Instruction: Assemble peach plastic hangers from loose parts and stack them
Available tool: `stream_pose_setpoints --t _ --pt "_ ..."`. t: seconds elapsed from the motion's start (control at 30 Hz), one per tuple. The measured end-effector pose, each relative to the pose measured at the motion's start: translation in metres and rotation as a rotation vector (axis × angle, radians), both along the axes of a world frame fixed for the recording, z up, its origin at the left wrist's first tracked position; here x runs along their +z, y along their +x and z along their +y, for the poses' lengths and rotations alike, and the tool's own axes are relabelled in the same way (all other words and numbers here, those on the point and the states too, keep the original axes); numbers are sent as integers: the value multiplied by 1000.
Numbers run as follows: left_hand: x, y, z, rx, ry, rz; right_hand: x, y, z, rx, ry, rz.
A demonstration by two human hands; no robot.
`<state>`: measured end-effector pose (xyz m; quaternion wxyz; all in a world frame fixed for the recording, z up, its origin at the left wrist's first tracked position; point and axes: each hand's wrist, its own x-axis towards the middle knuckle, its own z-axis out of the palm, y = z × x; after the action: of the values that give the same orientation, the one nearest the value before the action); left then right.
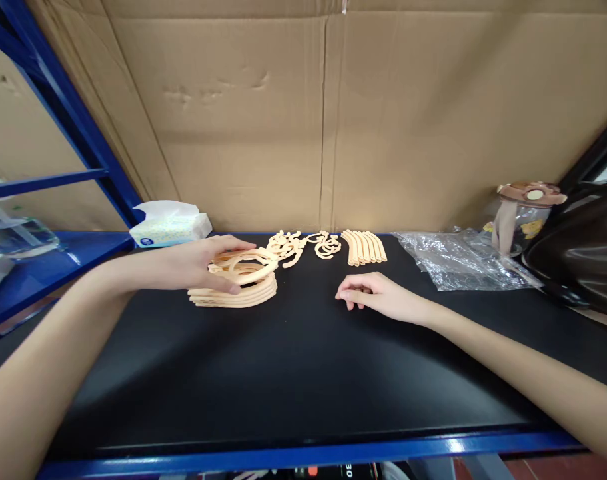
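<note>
On the left of the black table, my left hand (206,263) grips a beige ring-shaped plastic piece (258,275) between thumb and fingers. That piece is over a stack of curved beige pieces (236,297). My right hand (370,295) hovers or rests near the table's middle, its fingers curled in and nothing visible in them. Behind it lies a row of curved beige strips (364,248). Small beige hooked parts (286,247) form a loose heap at the back middle, with a smaller heap of curved parts (327,245) beside it.
A tissue packet (170,225) stands at the back left, near a blue metal frame (83,120). Clear plastic bags (463,263) lie at the back right, before a lidded bottle (520,217) and a shiny dark object (583,247). Cardboard (243,120) walls the rear.
</note>
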<state>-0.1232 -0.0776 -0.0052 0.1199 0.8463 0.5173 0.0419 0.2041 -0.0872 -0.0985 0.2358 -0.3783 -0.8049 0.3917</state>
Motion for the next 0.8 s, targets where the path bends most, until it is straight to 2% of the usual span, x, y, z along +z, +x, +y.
stream_pose_setpoints --t 0.37,0.67,0.8 --pt "-8 -13 -3 -54 -42 -17 0 2 1 8 28 -31" --pt "-8 -7 -5 -32 -101 -5 1 1 1 19 35 -41" --pt "-12 -13 0 -77 -54 13 2 1 0 22 26 -38"
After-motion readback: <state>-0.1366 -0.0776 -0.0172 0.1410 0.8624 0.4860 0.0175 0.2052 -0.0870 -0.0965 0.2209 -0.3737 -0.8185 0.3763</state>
